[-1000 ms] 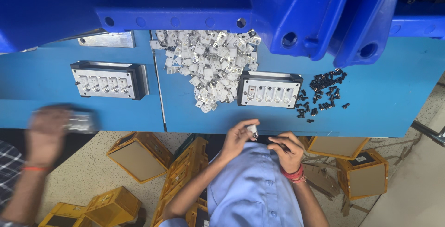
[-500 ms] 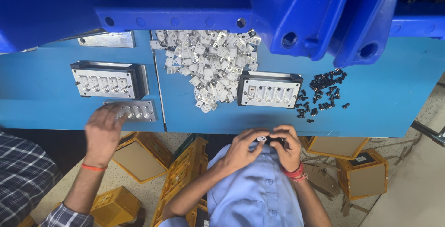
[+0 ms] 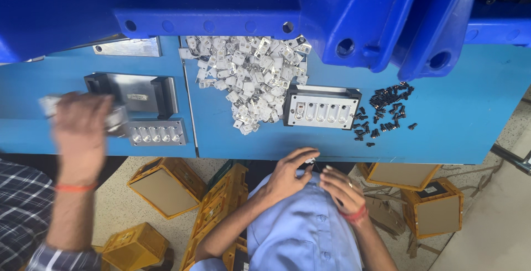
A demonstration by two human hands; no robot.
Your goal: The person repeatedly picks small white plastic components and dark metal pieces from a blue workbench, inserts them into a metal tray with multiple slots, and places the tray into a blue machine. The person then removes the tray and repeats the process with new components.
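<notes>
A co-worker's hand (image 3: 82, 130) at nine o'clock is motion-blurred, and the small part (image 3: 310, 161) between the person's fingertips is too tiny to identify.

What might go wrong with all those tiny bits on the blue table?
1. The left hand and right hand pinch a tiny part at the edge of the blue table, over open floor. A slip could drop it among the yellow crates.
2. The black screws lie loose near that edge, so a sleeve might sweep some off.
3. The co-worker's hand moves fast beside the metal block with five holes and could knock it.
</notes>
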